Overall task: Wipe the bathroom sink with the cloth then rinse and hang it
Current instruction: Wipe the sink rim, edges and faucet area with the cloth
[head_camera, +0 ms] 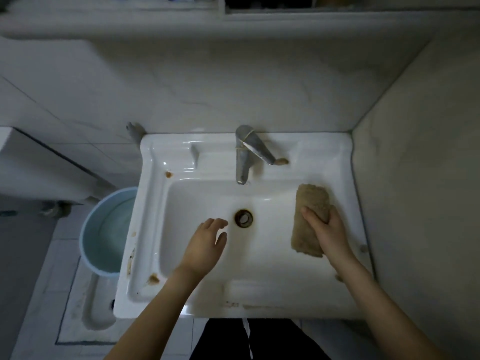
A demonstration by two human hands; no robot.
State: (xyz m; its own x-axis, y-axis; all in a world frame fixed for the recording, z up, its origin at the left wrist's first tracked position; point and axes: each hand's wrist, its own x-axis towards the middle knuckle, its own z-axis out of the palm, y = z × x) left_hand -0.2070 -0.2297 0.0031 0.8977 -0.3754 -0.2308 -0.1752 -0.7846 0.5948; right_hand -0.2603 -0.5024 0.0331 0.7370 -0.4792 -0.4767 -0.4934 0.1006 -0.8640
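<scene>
A white ceramic sink (306, 294) fills the middle of the head view, with a rusty drain (243, 217) in its basin. A folded beige cloth (310, 203) lies against the basin's right inner wall. My right hand (327, 229) presses on the cloth, fingers curled over its middle. My left hand (205, 242) hovers over the basin just left of the drain, fingers apart and holding nothing. Brown stains mark the rim at the left (168, 174), the front left corner (153, 279) and beside the tap (281, 161).
A metal tap (246, 152) with its lever turned to the right stands at the back of the sink. A light blue bucket (89, 245) with water sits on the floor to the left. Tiled walls close in behind and on the right.
</scene>
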